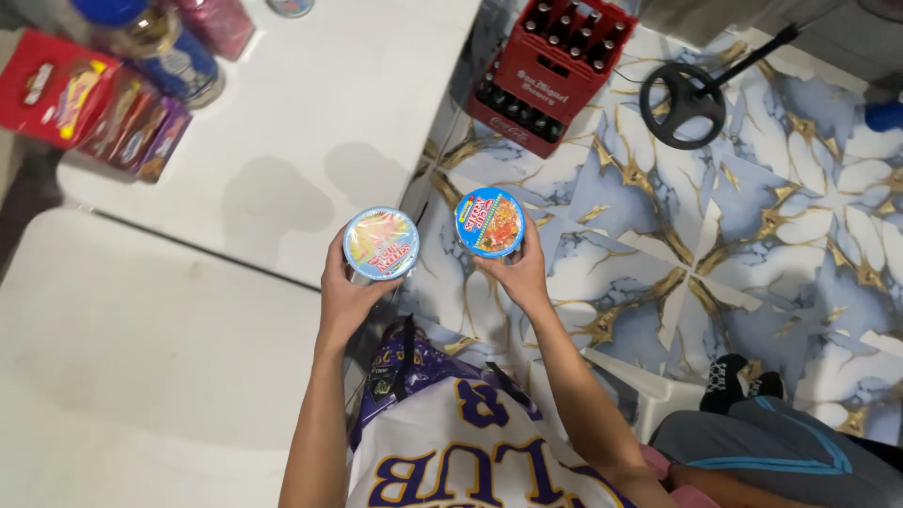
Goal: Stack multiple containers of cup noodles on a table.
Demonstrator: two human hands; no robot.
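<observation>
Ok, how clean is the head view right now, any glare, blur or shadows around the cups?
Head view: evenly lit, both cups sharp, left cup with slight sheen on its lid, right cup glare-free; soft grey shadows on the counter; corners bend a little; top-left packets slightly soft.

The left hand [346, 293] grips a sealed instant-noodle cup with a pale lid [381, 244] at the edge of the white counter [310, 122], while the right hand [520, 273] grips a second noodle cup with an orange-red lid [489, 222] above the blue-and-gold marbled floor [800, 216], near a red bottle crate [552, 71].
</observation>
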